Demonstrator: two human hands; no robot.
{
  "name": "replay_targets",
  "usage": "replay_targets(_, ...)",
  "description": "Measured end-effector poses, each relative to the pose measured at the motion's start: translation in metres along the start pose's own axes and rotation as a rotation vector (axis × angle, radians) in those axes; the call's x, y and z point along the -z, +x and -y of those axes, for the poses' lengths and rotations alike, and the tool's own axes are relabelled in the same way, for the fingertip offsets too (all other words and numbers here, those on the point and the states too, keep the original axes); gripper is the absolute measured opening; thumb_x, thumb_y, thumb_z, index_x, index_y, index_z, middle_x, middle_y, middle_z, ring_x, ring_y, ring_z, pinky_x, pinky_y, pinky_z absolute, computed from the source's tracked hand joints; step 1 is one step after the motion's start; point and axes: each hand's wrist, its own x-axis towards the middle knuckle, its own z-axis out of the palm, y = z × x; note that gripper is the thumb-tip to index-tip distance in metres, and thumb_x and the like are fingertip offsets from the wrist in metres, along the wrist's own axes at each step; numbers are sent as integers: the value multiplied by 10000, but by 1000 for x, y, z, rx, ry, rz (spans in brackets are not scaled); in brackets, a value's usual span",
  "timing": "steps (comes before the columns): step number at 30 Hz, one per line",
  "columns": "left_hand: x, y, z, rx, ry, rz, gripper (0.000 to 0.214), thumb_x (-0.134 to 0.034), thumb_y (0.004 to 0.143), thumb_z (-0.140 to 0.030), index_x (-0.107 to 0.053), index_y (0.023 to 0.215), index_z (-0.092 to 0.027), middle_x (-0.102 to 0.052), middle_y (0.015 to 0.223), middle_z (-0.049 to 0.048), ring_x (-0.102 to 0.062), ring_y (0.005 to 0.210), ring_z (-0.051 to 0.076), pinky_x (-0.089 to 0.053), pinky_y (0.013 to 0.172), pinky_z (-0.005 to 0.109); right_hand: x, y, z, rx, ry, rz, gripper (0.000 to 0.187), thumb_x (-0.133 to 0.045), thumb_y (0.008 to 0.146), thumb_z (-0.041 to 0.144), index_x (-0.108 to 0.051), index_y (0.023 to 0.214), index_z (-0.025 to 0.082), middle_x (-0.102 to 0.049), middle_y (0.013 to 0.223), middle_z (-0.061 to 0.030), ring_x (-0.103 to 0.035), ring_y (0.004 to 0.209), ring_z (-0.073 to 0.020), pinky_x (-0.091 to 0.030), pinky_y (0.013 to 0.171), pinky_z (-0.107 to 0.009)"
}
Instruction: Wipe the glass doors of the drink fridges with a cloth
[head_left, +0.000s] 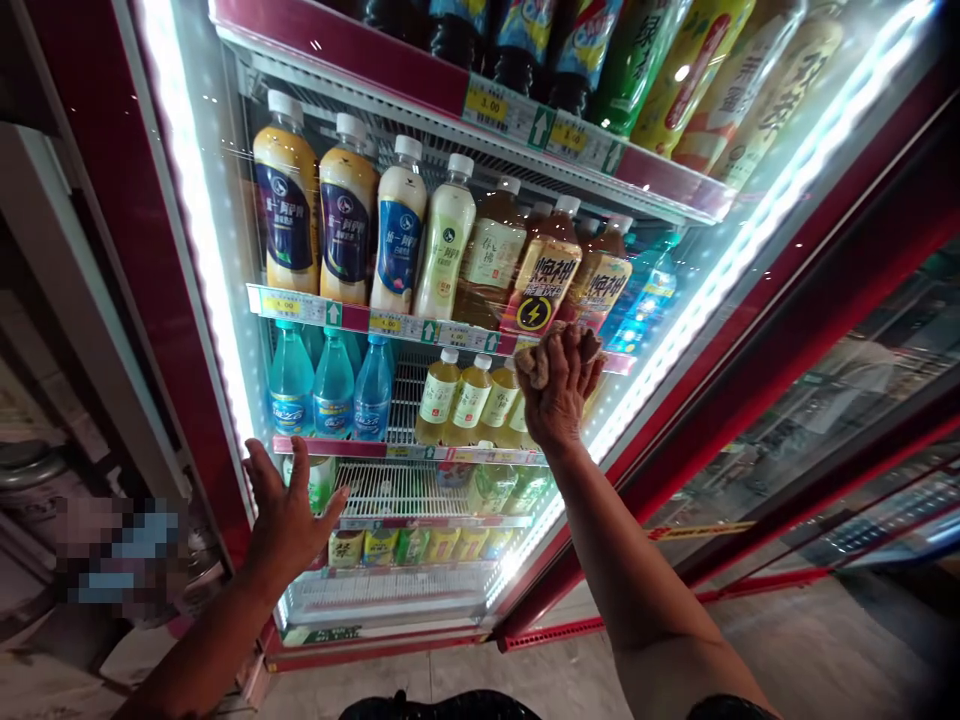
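I face an open drinks cooler with lit shelves of bottles. My right hand (559, 390) is closed around a crumpled brownish cloth (536, 362) and presses it against the front rail of the second shelf (397, 325), just below the brown bottles with yellow lightning labels (546, 280). My left hand (289, 515) is open with fingers spread, raised near the cooler's left frame beside the lower shelf rail (405, 452), touching nothing that I can see.
The cooler's red glass door (787, 340) stands swung open to the right. Blue water bottles (330, 385) and pale green tea bottles (469, 400) fill the third shelf. A grey cabinet edge (67, 300) stands to the left. Tiled floor lies below.
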Motion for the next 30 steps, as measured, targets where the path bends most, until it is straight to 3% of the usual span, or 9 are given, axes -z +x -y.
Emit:
replay_targets(4, -1, -1, 2, -9, -12, -12, 986, -599, 958, -520, 74, 1648, -310, 425, 1643, 127, 226, 1540, 504, -167, 1230, 743, -4, 3, 8, -87, -13, -93, 694, -466, 1031, 430, -203, 1653, 267, -266, 1725, -143, -146, 1638, -275, -102, 1281, -672)
replay_targets(10, -1, -3, 5, -63, -8, -32, 954, -603, 965, -455, 51, 1648, -328, 432, 1644, 86, 213, 1535, 519, -183, 1222, 751, -5, -3, 25, 69, -2, 25, 700, -480, 1022, 413, -216, 1654, 265, -314, 1711, -131, -164, 1635, -274, -135, 1293, -639)
replay_targets(15, -2, -3, 5, -63, -25, -45, 947, -611, 957, -388, 33, 1649, -313, 423, 1649, 84, 206, 1540, 506, -146, 1231, 747, -9, 5, 34, -40, 4, -79, 709, -456, 1017, 410, -209, 1658, 235, -274, 1720, -154, -157, 1633, -296, -124, 1275, -681)
replay_targets(21, 0, -4, 2, -67, -38, -39, 970, -634, 940, -310, 30, 1648, -333, 420, 1653, 66, 207, 1538, 511, -146, 1239, 744, -8, 1, 57, 69, 27, 53, 660, -467, 1008, 403, -308, 1626, 237, -362, 1684, -137, -169, 1630, -287, -133, 1288, -651)
replay_targets(26, 4, -5, 6, -103, -31, -27, 1014, -672, 921, -276, 30, 1648, -361, 426, 1647, 69, 196, 1542, 518, -164, 1242, 742, -13, 14, 67, -74, 37, -1, 650, -475, 1004, 450, -367, 1587, 184, -376, 1667, -185, -177, 1624, -315, -127, 1279, -668)
replay_targets(30, 7, -7, 10, -134, -44, -13, 1025, -685, 905, -231, 4, 1649, -376, 414, 1656, 62, 179, 1554, 505, -162, 1254, 725, -17, 11, 89, -14, 62, 69, 626, -471, 998, 442, -406, 1568, 190, -391, 1663, -171, -142, 1631, -322, -110, 1279, -683)
